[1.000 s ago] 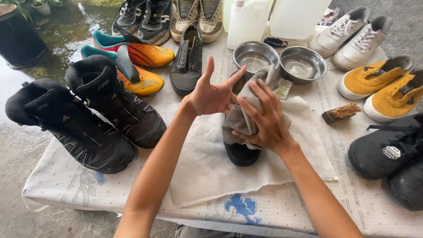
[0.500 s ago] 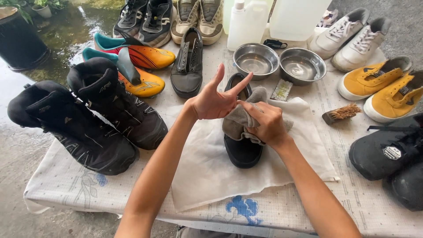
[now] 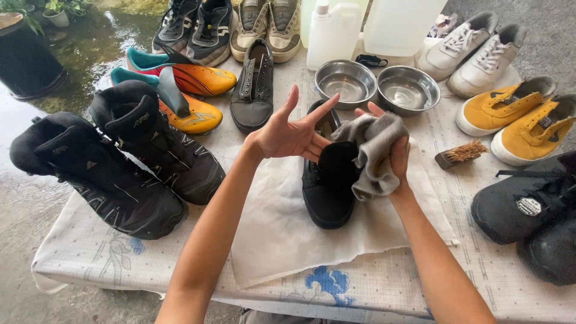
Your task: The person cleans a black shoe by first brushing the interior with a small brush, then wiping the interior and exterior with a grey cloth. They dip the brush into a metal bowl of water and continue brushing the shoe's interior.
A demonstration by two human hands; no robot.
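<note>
A grey rag [image 3: 375, 153] is being gripped in the right hand [image 3: 397, 162], fingers curled around its bunched folds, against the side of a black shoe [image 3: 329, 180]. The left hand [image 3: 289, 133] is being held open above the shoe's collar, fingers spread wide — nothing is being grasped by it. The shoe is lying on a white cloth [image 3: 270, 234] at the middle of the table [image 3: 84, 258], just before two steel bowls [image 3: 378, 87]. The rag is judged soft, light and limp, best bunched in the palm; the shoe looks light and fairly stiff, best taken at the heel or collar. The shoe's right side is being hidden by the rag — whether the rag is damp cannot be told.
</note>
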